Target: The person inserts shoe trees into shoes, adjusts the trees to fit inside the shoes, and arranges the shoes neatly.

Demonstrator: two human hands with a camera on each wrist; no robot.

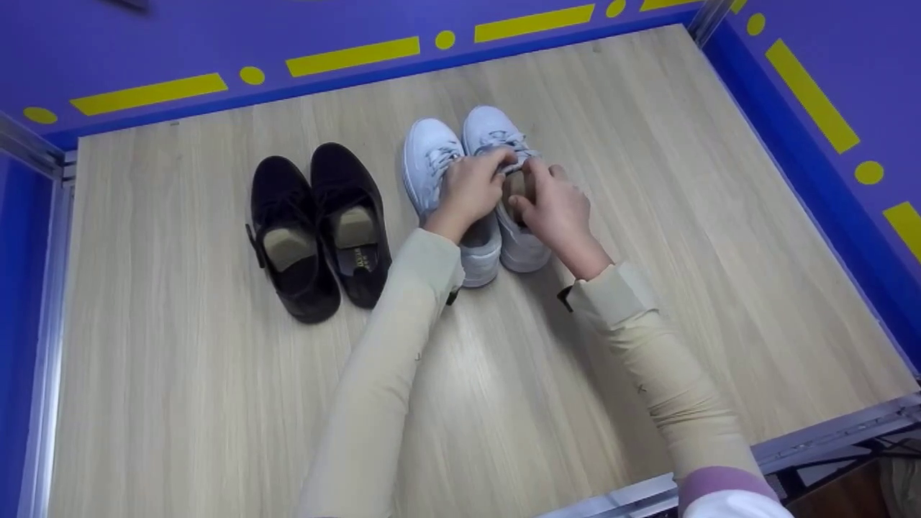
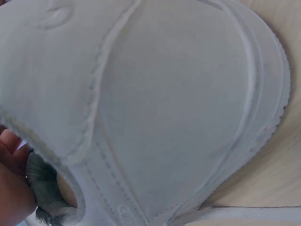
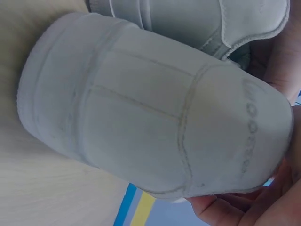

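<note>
Two white lace-up sneakers stand side by side on the wooden board, toes pointing away. My left hand (image 1: 471, 185) reaches across the left sneaker (image 1: 426, 147), its curled fingers at the laces and tongue of the right sneaker (image 1: 527, 248). Over that shoe's right collar bends my right hand (image 1: 560, 208), its thumb at the opening and its fingertips near the tongue. Something brown (image 1: 519, 188) shows inside this opening. A plain white heel side (image 2: 174, 94) fills the left wrist view. In the right wrist view, fingers (image 3: 218, 209) curl beyond the stitched heel (image 3: 136, 108).
A pair of black shoes stands to the left, the left one (image 1: 284, 191) and the right one (image 1: 345, 173), with beige pads (image 1: 289, 246) inside. Blue-purple walls (image 1: 360, 29) with yellow marks border the wooden board (image 1: 216, 403) at the back and sides. Metal rails (image 1: 827, 435) edge it.
</note>
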